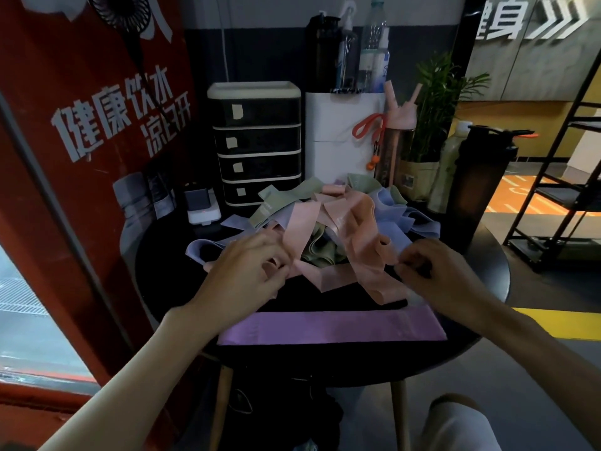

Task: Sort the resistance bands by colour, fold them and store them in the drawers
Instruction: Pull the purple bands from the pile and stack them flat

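Both hands are gripping. The left hand (250, 271) curls its fingers round a pink band (357, 242) at the near edge of the pile. The right hand (432, 271) pinches pink fabric between thumb and fingertips. Whether both hold the same strip cannot be told.

Nearest item, well in front of the drawer unit (257, 141): one purple band (331, 327), lying flat and straight across the near edge of the round black table (162, 255). Pale wooden legs show beneath.

Between that band and the drawer unit sits the pile (312, 203) of unsorted bands, with green, pale blue and pink strips tangled together. Its far edge hides the right corner of the unit's lowest drawer.

Drawer unit: black, four drawers, all closed, a pale label on each front.

- Just left of the unit: a small white charger block (201, 209).
- Just right of the unit: a white box (338, 135) with bottles (374, 53) on top and an orange loop (367, 126) hanging on its front.
- Further right of the unit: a pink bottle (395, 141), a potted plant (435, 102) and a dark shaker bottle (474, 183).
- Left of the unit: a red banner (81, 125) with white characters.
- Far right of the unit: a black metal rack (559, 157), standing on a floor with orange and yellow markings.
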